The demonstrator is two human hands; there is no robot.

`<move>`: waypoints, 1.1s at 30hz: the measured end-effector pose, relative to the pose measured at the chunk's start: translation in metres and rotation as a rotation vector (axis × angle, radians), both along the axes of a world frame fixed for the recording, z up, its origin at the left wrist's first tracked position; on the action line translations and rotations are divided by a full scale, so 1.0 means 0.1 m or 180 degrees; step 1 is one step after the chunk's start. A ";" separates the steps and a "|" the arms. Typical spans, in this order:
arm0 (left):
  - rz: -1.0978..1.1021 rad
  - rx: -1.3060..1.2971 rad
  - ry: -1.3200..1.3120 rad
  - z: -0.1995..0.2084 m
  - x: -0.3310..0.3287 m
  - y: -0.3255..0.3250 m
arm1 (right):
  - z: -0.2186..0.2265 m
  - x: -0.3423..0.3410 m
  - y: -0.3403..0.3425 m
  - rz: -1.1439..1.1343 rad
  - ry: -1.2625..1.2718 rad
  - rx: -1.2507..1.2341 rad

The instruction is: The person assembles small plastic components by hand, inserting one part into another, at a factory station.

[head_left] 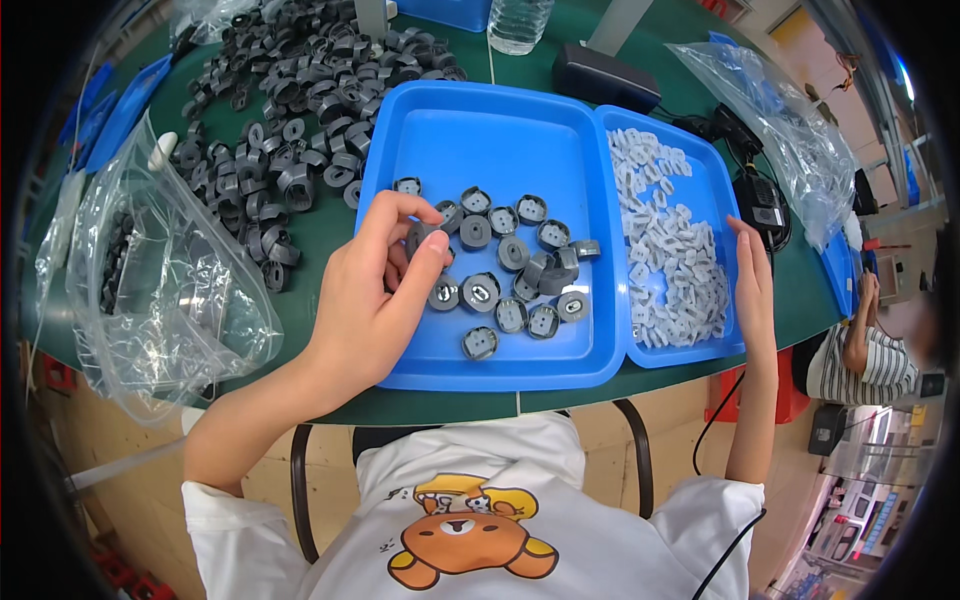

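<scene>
Okay, left hand (372,290) pinches a dark gray round cap (415,238) between thumb and fingers, over the left side of the large blue tray (480,140); the cap is partly hidden by the fingers. Right hand (757,290) is released, fingers stretched out along the right rim of the small blue tray (705,165).

Large tray: loose gray caps (476,232) spread over its middle and lower part, some flat, some tipped on edge, several showing slotted or pronged inner sides; its upper part is bare. Small tray stands just beside it on the right and carries a heap of small white plastic pieces (665,270), mostly along its left and lower parts.

Both trays sit on a green table (445,405). Upper left, big loose pile of similar gray caps (300,80). Left edge, clear plastic bag (200,300) with dark parts showing inside. Beyond the trays: clear plastic bottle (518,25), black box (605,75). Right: black power adapter (760,205) with cable, another clear bag (790,130). Person wears a white T-shirt (530,460) with bear print. Far right, co-worker in striped shirt (860,365), near a red stool (790,400).
</scene>
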State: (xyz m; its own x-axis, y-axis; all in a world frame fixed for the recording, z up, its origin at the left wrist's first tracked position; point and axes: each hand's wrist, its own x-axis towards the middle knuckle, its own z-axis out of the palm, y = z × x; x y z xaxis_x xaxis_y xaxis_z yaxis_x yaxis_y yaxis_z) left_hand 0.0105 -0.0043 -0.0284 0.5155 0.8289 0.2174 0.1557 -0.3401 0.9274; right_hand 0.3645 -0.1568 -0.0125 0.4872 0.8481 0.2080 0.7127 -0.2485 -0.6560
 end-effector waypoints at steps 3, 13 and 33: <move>-0.0050 -0.0036 0.0021 0.02 0.00 0.00 | -0.15 0.06 -0.08 -0.0092 -0.0038 -0.0066; -0.0093 -0.0174 0.0088 0.02 -0.03 0.02 | 0.16 -0.88 0.21 0.1647 -0.0723 -0.0389; -0.0905 -0.2262 -0.1086 0.18 -0.01 -0.02 | 0.29 -0.74 0.57 0.1182 -0.1718 -0.0321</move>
